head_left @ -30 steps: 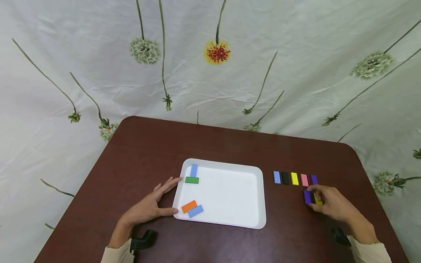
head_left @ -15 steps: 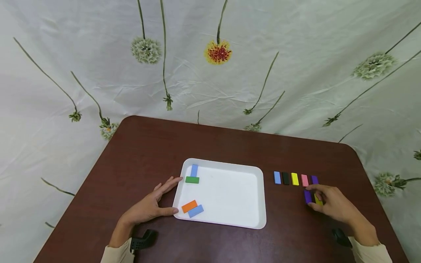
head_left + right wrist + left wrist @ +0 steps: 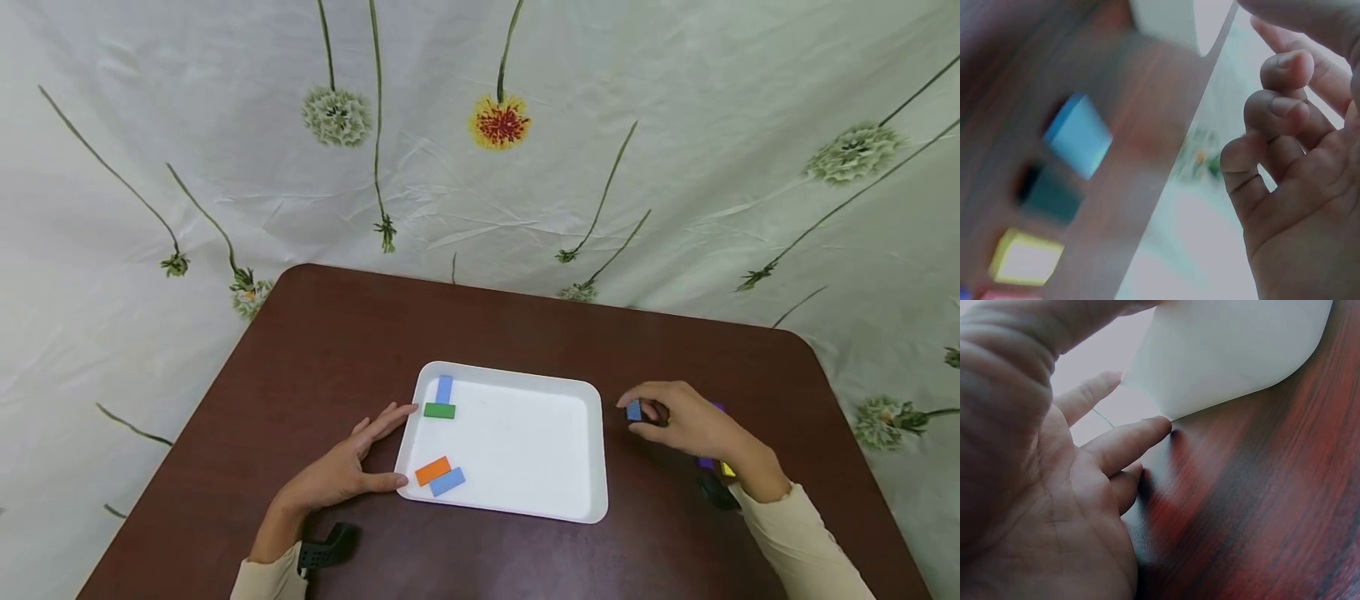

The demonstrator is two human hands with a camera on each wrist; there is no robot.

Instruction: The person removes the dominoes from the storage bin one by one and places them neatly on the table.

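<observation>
My left hand rests against the left side of a white tray, its straight fingertips and thumb at the rim. In the left wrist view its fingers touch the tray's outer edge. My right hand hovers over the left end of a row of small blocks, thumb and forefinger apart on either side of a blue block. In the right wrist view that blue block lies on the table, away from the loosely bent fingers. A black block and a yellow block follow it.
Inside the tray lie a light blue block, a green block, an orange block and another blue block. By the right wrist, a purple block and a yellow block show partly. A flowered cloth hangs behind the brown table.
My right hand has left the purple block at the right of the group and moved left to the blue block. The left hand and the tray have stayed put.
</observation>
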